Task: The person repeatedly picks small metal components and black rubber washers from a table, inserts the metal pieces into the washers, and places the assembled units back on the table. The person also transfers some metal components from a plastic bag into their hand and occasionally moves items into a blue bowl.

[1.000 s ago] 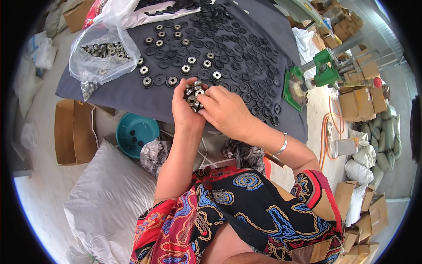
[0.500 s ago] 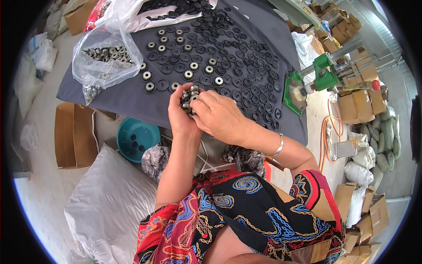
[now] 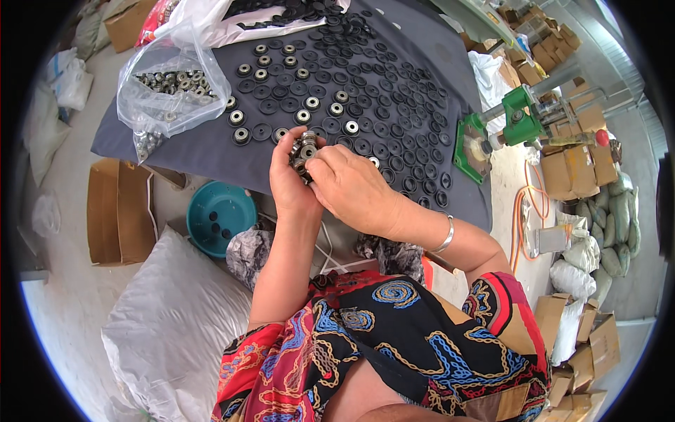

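Cupped over the near edge of the cloth-covered table, my left hand [image 3: 290, 186] holds a small heap of shiny metal ball bearings [image 3: 306, 145]. My right hand [image 3: 355, 188] comes in from the right, its thumb and fingers closed together on a bearing at the side of that heap; the fingertips are partly hidden. Many black round rings [image 3: 261, 132] lie in rows on the dark cloth [image 3: 200, 156] beyond my hands. Several rings at the left and middle have a bearing [image 3: 351, 127] seated in them. An open clear plastic bag [image 3: 163, 123] full of bearings stands at the left.
A green hand press [image 3: 522, 116] with a red knob stands at the table's right side. Below the near left edge are a teal basin [image 3: 244, 219] with dark pieces, a cardboard box [image 3: 112, 218] and a big white sack [image 3: 172, 316]. An orange cord [image 3: 519, 211] hangs at right.
The bearings in my left palm have shifted a little under my right fingertips. Both hands stay in nearly the same place, and the rings on the cloth look unchanged.
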The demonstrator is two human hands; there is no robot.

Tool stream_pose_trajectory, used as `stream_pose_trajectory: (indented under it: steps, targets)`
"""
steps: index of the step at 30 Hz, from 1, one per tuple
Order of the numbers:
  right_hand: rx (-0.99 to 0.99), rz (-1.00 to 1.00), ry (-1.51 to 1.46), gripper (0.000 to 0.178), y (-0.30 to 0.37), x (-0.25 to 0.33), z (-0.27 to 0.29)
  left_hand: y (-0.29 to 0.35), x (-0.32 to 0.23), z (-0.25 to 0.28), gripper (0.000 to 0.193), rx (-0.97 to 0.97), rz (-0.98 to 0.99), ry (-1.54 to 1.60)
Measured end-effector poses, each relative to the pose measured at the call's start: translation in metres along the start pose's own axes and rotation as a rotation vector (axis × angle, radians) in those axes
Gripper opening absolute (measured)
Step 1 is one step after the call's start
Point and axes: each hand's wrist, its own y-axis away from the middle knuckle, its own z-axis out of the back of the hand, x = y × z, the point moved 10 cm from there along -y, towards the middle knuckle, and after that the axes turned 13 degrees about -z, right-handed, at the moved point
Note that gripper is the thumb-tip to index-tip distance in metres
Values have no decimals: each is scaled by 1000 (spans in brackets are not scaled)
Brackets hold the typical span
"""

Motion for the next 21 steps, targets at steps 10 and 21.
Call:
stream_pose_trajectory:
  steps: [10, 21]
  targets:
    - [107, -102, -65, 18, -7, -8, -5, -6, 5, 7, 21, 4, 38, 90]
    - [111, -43, -175, 21, -7, -6, -6, -4, 0, 7, 22, 7, 20, 62]
